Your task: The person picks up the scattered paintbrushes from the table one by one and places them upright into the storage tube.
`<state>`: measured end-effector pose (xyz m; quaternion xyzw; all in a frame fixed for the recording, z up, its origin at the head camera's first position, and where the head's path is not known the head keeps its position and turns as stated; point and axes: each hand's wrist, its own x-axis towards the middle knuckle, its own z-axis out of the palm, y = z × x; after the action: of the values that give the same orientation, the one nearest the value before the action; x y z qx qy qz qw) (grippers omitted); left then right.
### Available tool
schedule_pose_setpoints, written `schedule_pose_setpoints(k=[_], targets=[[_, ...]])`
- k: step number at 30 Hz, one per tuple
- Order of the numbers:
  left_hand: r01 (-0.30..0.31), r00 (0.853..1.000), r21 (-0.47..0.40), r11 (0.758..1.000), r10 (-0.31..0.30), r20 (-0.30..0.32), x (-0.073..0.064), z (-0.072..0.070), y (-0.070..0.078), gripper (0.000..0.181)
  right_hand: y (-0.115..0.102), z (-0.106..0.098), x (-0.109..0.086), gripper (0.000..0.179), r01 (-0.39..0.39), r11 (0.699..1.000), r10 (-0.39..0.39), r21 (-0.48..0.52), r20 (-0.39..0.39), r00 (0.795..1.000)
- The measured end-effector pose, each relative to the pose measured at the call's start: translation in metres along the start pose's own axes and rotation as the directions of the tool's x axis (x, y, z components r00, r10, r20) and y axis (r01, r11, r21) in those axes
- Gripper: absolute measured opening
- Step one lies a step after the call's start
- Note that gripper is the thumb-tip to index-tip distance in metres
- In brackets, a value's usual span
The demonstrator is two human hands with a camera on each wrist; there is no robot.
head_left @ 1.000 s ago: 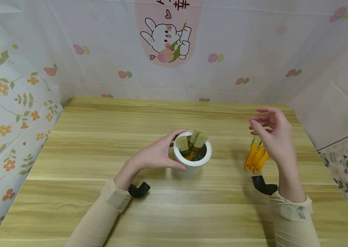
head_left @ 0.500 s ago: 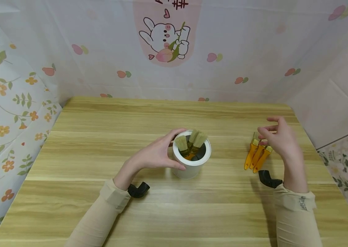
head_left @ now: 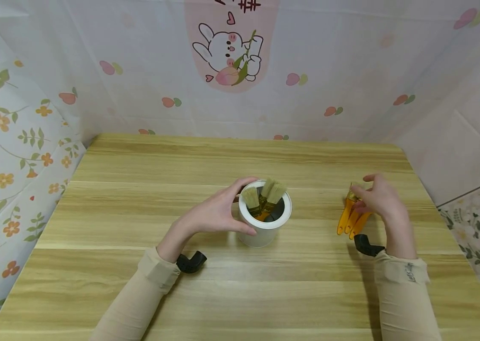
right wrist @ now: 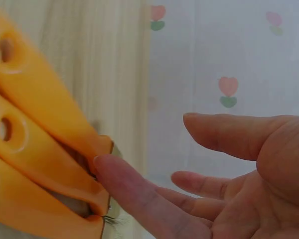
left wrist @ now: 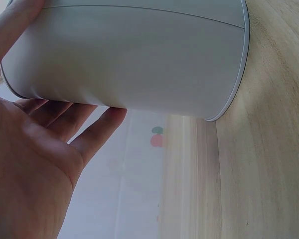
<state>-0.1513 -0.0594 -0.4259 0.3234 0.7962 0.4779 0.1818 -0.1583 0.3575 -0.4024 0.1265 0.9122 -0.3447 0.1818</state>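
Three orange-handled brushes (right wrist: 45,159) lie at right, right hand (head_left: 382,199) by them, thumb and fingers apart; left hand (head_left: 214,210) grips white can (head_left: 260,237) left of them. Close spacing could make one pinch drag neighbours; loosened left grip could let can slide.

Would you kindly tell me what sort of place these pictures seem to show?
Probably an indoor work corner, home or studio I cannot tell: a wood-grain table, printed coverings behind and to its left, and a white can with brushes inside.
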Motion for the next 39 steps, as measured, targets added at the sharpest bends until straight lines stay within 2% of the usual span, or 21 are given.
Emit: schedule_pose_setpoints(k=[12, 16, 29, 35, 39], targets=[[0.007, 1.0, 0.002, 1.0, -0.007, 0.001, 0.0, 0.0, 0.001, 0.11, -0.002, 0.011, 0.008, 0.081, -0.013, 0.999, 0.012, 0.048, 0.022, 1.0], [0.013, 1.0, 0.002, 1.0, -0.013, 0.002, 0.0, 0.0, 0.0, 0.11, -0.003, 0.016, 0.01, 0.084, -0.018, 1.0, 0.018, 0.023, 0.013, 1.0], [0.015, 1.0, 0.008, 1.0, -0.015, 0.0, 0.0, -0.001, 0.0, 0.112, -0.006, 0.032, 0.02, 0.087, 0.046, 0.992, -0.049, -0.115, -0.024, 0.999], [0.011, 1.0, 0.004, 1.0, -0.011, 0.0, 0.0, -0.001, 0.001, 0.113, -0.008, 0.037, 0.022, 0.091, 0.073, 0.988, -0.08, -0.138, -0.048, 0.996], [0.008, 1.0, 0.006, 1.0, -0.008, 0.001, 0.0, 0.0, 0.0, 0.112, -0.01, 0.038, 0.021, 0.09, 0.101, 0.991, -0.106, -0.086, -0.056, 0.993]])
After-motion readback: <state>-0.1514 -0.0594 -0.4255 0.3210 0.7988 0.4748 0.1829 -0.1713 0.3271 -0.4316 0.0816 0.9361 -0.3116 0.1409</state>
